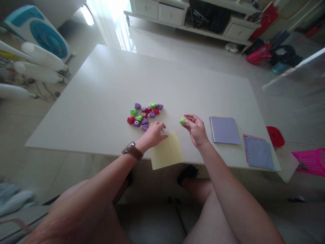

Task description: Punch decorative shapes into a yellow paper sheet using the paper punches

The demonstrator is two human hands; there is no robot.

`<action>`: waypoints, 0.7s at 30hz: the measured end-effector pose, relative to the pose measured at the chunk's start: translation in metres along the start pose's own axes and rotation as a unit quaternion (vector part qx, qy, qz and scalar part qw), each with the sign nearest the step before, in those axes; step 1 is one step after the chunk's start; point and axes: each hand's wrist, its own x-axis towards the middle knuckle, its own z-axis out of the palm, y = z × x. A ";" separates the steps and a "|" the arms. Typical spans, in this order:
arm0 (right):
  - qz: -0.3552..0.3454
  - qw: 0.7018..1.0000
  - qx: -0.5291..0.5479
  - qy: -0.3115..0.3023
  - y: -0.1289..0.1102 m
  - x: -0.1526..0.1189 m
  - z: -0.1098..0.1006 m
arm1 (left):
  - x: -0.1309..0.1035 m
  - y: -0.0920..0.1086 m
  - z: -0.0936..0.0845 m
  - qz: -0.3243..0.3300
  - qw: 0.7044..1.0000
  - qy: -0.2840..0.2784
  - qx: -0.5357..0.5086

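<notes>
My right hand (196, 130) pinches a small green craft punch (182, 121) just above the white table (198, 91), to the right of a yellow sheet of paper (167, 152). The sheet lies partly over the table's near edge, with a few tiny marks or holes at its upper right corner. Over its upper left part rests my left hand (155, 133), thumb and fingers apart, a watch on the wrist. Whether its underside presses on the sheet is hidden. Close beyond my left fingers sits a cluster of several red, green and purple punches (144, 115).
On the right lies a stack of purple-topped paper squares (225, 130). Beside it, bluish sheets with notched edges (259, 151) lie near the table corner. A pink basket (309, 161) and a red object (275, 136) stand beyond that corner. A white cabinet (170, 15) lines the far side.
</notes>
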 end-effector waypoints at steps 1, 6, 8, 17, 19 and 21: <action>0.010 1.000 -0.006 -0.004 0.000 0.002 -0.003 | -0.001 -0.002 0.001 -0.011 1.000 -0.016 0.024; 0.010 0.995 -0.098 -0.031 0.003 0.008 -0.016 | -0.006 0.001 0.001 -0.022 0.994 -0.051 0.092; -0.001 0.990 -0.136 -0.046 0.004 0.009 -0.019 | -0.006 0.002 0.001 -0.031 0.994 -0.066 0.084; -0.026 0.966 -0.251 -0.061 0.008 0.011 -0.028 | -0.003 -0.001 0.003 -0.046 0.992 -0.096 0.071; -0.026 0.955 -0.288 -0.062 0.006 0.011 -0.031 | -0.004 -0.001 0.003 -0.049 0.991 -0.100 0.069; -0.020 0.944 -0.323 -0.065 0.004 0.010 -0.034 | -0.004 -0.001 0.003 -0.050 0.991 -0.101 0.069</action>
